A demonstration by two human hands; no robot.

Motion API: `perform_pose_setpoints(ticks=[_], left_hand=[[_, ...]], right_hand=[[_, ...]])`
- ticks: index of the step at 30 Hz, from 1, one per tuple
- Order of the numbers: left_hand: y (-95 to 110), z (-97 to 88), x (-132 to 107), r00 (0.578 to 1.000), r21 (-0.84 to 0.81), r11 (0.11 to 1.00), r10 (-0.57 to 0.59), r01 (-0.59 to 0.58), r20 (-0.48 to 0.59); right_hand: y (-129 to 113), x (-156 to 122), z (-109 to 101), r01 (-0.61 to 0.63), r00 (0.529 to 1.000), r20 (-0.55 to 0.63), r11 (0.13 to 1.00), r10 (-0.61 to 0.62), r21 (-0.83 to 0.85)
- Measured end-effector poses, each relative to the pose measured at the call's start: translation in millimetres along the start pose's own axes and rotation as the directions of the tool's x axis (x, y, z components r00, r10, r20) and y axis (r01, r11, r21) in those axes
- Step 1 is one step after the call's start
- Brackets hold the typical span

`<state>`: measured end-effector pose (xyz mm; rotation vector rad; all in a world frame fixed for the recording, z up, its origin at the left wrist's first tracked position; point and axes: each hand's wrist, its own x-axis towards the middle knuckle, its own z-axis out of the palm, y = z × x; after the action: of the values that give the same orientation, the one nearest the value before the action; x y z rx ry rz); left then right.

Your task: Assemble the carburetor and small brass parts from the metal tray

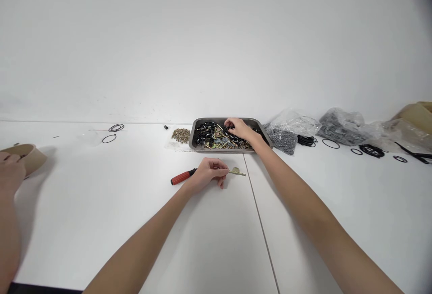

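Observation:
My left hand is closed in a pinch on a thin yellowish metal rod with a small round piece at its side, just above the white table. Partly behind that hand lies a tool with a red and black handle; its far end is hidden. My right hand reaches into a dark metal tray. Its fingers are bent together among black ring-like parts and brass-coloured pieces, and what they grip is too small to make out.
Small brass pieces lie on clear plastic left of the tray. Bags of dark grey parts, black rings and a black tool line the right side. At far left, another person's hand is at a beige container.

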<state>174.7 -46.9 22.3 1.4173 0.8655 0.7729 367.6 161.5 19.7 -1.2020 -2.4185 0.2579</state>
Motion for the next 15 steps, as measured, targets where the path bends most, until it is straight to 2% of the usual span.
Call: perform_pose_setpoints(ticks=[4,10,15], left_hand=[[5.1,0.6,-1.6,1.000,0.043,0.999,-0.029,0.029,-0.005],[5.7,0.7,-1.8,1.000,0.044,0.999,-0.011,0.011,-0.001],[3.0,2.0,0.5,1.000,0.025,1.000,-0.018,0.018,-0.025]], right_hand=[[0.3,1.3,4.4,0.017,0.999,0.035,1.000,-0.017,0.006],[-3.4,1.2,4.2,0.011,0.999,0.043,0.999,-0.013,0.041],[-18.4,-1.8,-8.1,-0.026,0.999,-0.036,0.999,0.027,0.043]])
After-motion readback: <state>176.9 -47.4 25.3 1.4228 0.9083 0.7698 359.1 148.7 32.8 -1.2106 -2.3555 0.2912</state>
